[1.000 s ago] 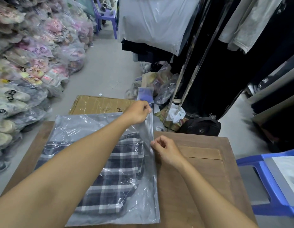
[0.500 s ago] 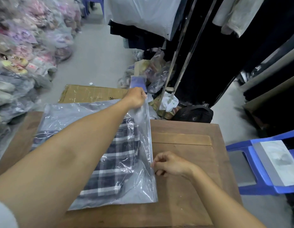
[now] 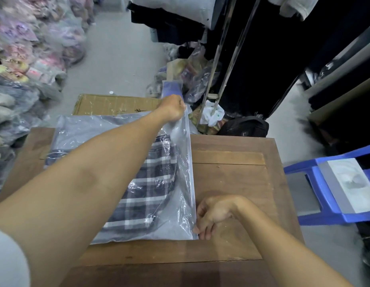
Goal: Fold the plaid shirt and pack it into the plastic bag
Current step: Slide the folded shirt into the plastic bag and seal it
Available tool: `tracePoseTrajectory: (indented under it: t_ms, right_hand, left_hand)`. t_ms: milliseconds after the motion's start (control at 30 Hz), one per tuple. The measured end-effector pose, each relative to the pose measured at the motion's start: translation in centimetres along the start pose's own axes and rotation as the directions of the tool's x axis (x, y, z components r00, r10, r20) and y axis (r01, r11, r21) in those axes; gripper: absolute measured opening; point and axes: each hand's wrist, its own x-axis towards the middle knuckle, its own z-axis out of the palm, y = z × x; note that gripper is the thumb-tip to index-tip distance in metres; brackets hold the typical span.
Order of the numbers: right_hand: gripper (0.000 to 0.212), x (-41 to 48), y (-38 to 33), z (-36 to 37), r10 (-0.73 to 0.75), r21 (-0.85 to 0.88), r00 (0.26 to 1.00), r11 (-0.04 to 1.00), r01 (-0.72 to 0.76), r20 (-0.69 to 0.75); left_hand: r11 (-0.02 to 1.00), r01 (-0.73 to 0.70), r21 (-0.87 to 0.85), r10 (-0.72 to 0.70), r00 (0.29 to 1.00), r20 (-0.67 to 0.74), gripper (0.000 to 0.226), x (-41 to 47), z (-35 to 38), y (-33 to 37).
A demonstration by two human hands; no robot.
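The folded plaid shirt (image 3: 151,189), dark blue with white checks, lies inside the clear plastic bag (image 3: 175,226) on the wooden table (image 3: 231,183). The bag's zip edge runs along its right side. My left hand (image 3: 172,108) pinches the far end of that edge, just past the table's back rim. My right hand (image 3: 213,214) pinches the near end of the same edge, at the bag's front right corner. My left forearm crosses over the bag and hides part of the shirt.
A flat cardboard box (image 3: 115,104) lies on the floor behind the table. Piles of bagged goods (image 3: 20,65) fill the left. A clothes rack (image 3: 225,65) and a black bag (image 3: 244,126) stand at the back right. A blue plastic stool (image 3: 333,195) stands to the right.
My right hand has slid along the bag's right edge from its middle toward me, down to the near corner. My left hand has kept its hold on the far end.
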Motion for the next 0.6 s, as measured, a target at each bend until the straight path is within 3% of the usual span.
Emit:
tracePoseTrajectory:
  t_ms: [200, 267, 333, 400, 467, 600]
  right_hand:
    - [0.011, -0.1, -0.8, 0.0, 0.062, -0.106, 0.998, 0.993, -0.058, 0.030]
    - [0.021, -0.1, -1.3, -0.6, 0.036, -0.111, 0.995, 0.993, -0.047, -0.096]
    - [0.042, 0.1, -1.9, -1.5, -0.067, 0.015, 0.908, 0.997, 0.080, -0.415]
    - [0.031, 0.4, -2.8, -2.2, -0.120, 0.155, 0.731, 0.942, 0.297, -0.672]
    - [0.025, 0.7, -3.4, -2.8, -0.121, 0.229, 0.645, 0.872, 0.432, -0.754]
    - [0.025, -0.2, -1.9, -3.9, -0.093, 0.186, 0.595, 0.901, 0.391, -0.799]
  left_hand:
    - [0.998, 0.029, -0.049, -0.027, 0.999, 0.024, 0.026, -0.7, 0.4, 0.4]
    - [0.999, 0.011, -0.049, -0.010, 0.999, 0.035, 0.021, -0.9, 0.3, 0.6]
    - [0.998, -0.010, -0.065, 0.014, 0.998, 0.065, 0.017, -1.2, 0.3, 0.8]
    - [0.995, -0.033, -0.090, 0.040, 0.996, 0.078, 0.017, -1.5, 0.5, 0.9]
    - [0.992, -0.063, -0.110, 0.071, 0.995, 0.064, 0.017, -1.8, 0.5, 0.9]
    - [0.983, -0.131, -0.126, 0.136, 0.990, 0.037, 0.042, -2.5, -0.7, -0.2]
